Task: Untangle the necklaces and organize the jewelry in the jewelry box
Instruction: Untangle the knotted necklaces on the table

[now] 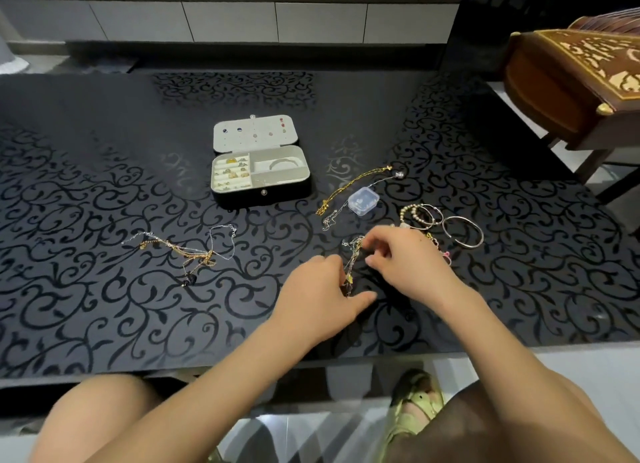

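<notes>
Two bare hands at work on a tangled cluster of necklaces (350, 266), seen from the head camera. The cluster is held upright-to-slanted between the two sets of fingertips, just above the dark patterned table (104, 192).

The left hand (320, 291) is curled round the lower part of the cluster, with the thumb stretched out beneath it and the other fingers closed against the chains. The right hand (407, 261) is bent over the upper end, where the chains are pinched between the thumb and curled fingers.

The jewelry box (242, 198) is set well beyond the fingertips and somewhat to their left, with its lid (254, 135) laid open and studded with small earrings. Rings are seen in its left compartment and a bangle (284, 163) in its far right one.

A second tangle of chains (194, 253) is spread out well to the left of the left-hand fingers. Beyond the right-hand fingers lie a gold chain (349, 185) and, just beside it, a small clear plastic case (363, 202). Near the right hand's knuckles, on the far right side, several hoops and bracelets (420, 215) are grouped beside an open silver bangle (464, 233).
</notes>
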Tool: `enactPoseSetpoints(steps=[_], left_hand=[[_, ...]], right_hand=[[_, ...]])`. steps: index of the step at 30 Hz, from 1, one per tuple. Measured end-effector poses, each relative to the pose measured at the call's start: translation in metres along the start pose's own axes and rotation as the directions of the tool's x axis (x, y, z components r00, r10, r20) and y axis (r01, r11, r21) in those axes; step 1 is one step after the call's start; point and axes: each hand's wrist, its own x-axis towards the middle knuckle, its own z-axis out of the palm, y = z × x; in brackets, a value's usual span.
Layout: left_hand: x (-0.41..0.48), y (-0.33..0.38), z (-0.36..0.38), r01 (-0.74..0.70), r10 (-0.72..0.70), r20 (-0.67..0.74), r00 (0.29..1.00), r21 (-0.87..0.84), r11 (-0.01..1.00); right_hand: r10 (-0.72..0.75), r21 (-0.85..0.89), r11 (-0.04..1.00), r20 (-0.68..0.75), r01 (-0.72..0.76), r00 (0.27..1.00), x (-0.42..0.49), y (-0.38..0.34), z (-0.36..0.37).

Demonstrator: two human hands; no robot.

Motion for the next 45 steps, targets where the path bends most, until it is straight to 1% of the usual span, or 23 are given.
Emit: enactPoseSetpoints(steps=[3,4,7,9,11,13,15,17,21,24,25,27,29,33,35,37,38,40,43,45], left_hand=[[-0.006,-0.001,0.007,-0.054,0.055,-0.019,0.998,0.052,0.997],[-0.006,-0.004,0.006,-0.078,0.079,-0.022,0.997,0.049,0.996],[-0.009,-0.021,-0.003,-0.166,0.164,0.033,0.986,0.044,0.985],[-0.011,-0.033,-0.011,-0.199,0.196,0.080,0.977,0.036,0.979],[-0.014,-0.045,-0.018,-0.182,0.180,0.092,0.979,0.016,0.983],[-0.016,-0.058,-0.026,-0.149,0.147,0.088,0.985,0.013,0.989],[-0.018,-0.069,-0.033,-0.129,0.127,0.080,0.989,0.020,0.991],[-0.021,-0.080,-0.040,-0.125,0.124,0.065,0.990,0.020,0.992],[-0.026,-0.105,-0.052,-0.089,0.090,0.028,0.996,-0.032,0.995],[-0.027,-0.118,-0.058,-0.033,0.032,-0.005,0.999,-0.112,0.993],[-0.026,-0.121,-0.059,-0.021,0.019,-0.016,1.000,-0.124,0.992],[-0.026,-0.125,-0.063,-0.004,0.002,-0.015,1.000,-0.126,0.992],[-0.028,-0.127,-0.068,0.008,-0.006,0.011,1.000,-0.145,0.989],[-0.039,-0.133,-0.083,0.020,-0.006,0.060,0.998,-0.240,0.971],[-0.042,-0.136,-0.087,0.032,-0.007,0.087,0.996,-0.293,0.956],[-0.042,-0.140,-0.087,0.034,-0.010,0.089,0.996,-0.270,0.962],[-0.040,-0.141,-0.085,0.031,-0.013,0.081,0.997,-0.226,0.974],[-0.035,-0.140,-0.076,0.024,-0.019,0.049,0.999,-0.089,0.996],[-0.024,-0.132,-0.061,0.016,-0.012,-0.055,0.998,0.071,0.997],[-0.017,-0.126,-0.052,0.013,0.000,-0.136,0.991,0.099,0.995]], right_hand=[[-0.095,-0.127,0.988,-0.018,0.092,0.995,0.011,0.005,0.008],[-0.105,-0.137,0.985,-0.012,0.102,0.994,0.015,0.005,0.010],[-0.079,-0.114,0.990,0.014,0.080,0.997,0.021,0.004,0.013],[-0.069,-0.064,0.996,0.016,0.070,0.997,0.023,0.003,0.015],[-0.049,-0.010,0.999,0.028,0.049,0.998,0.022,0.002,0.015],[-0.042,0.003,0.999,0.054,0.042,0.998,0.021,-0.002,0.015],[-0.064,0.012,0.998,0.084,0.063,0.994,0.017,-0.008,0.014],[-0.106,0.073,0.992,0.106,0.099,0.989,0.011,-0.013,0.014],[-0.133,0.309,0.947,0.116,0.091,0.984,0.003,-0.027,0.012],[-0.118,0.542,0.840,0.139,0.024,0.983,0.003,-0.039,0.012],[-0.114,0.591,0.807,0.139,0.010,0.984,0.003,-0.042,0.011],[-0.112,0.642,0.766,0.150,-0.011,0.982,0.003,-0.048,0.007],[-0.126,0.699,0.713,0.206,-0.055,0.970,0.000,-0.052,0.000],[-0.203,0.755,0.636,0.361,-0.157,0.910,-0.009,-0.057,-0.010],[-0.216,0.762,0.617,0.405,-0.197,0.888,-0.012,-0.057,-0.010],[-0.195,0.751,0.627,0.410,-0.208,0.891,-0.011,-0.056,-0.006],[-0.173,0.733,0.650,0.397,-0.198,0.902,-0.010,-0.055,-0.002],[-0.119,0.664,0.732,0.343,-0.151,0.932,-0.005,-0.052,0.006],[-0.040,0.518,0.850,0.247,-0.097,0.968,0.003,-0.048,0.016],[-0.011,0.470,0.878,0.202,-0.087,0.979,0.008,-0.044,0.018]])
